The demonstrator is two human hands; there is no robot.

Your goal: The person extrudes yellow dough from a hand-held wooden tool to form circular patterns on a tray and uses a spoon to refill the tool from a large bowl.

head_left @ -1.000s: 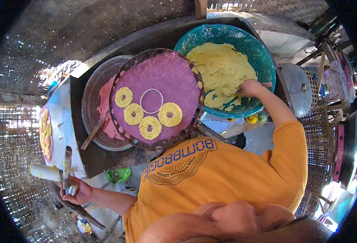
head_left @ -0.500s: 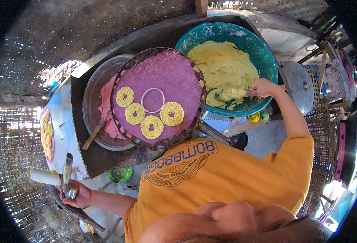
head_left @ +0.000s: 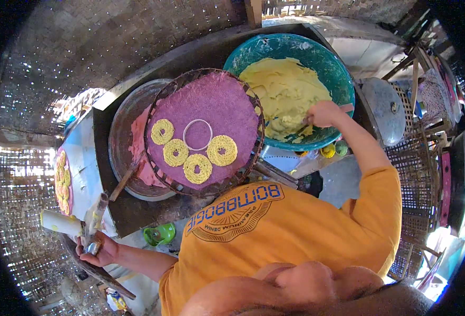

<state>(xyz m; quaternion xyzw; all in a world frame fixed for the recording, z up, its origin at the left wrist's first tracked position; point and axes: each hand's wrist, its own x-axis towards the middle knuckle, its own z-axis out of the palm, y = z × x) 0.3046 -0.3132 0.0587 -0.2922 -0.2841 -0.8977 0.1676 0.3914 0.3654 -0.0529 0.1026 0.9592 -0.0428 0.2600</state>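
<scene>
My right hand grips a flat-handled stirring tool inside the teal bowl of yellow dough. My left hand holds a metal tube press with a white cylinder at lower left. Beside the bowl, a round woven tray lined with purple carries several yellow lacy rings and an empty white hoop. Under it, pink dough lies in a wide metal basin with a wooden stick.
Yellow rings on a pink sheet lie on a pale board at left. A metal lid is right of the bowl. A green container sits below the worktop, small round jars by the bowl, woven walls around.
My right hand has moved within the bowl, first rightward, then back left, working the tool in the dough. The press in my left hand has tilted slightly to the right.
</scene>
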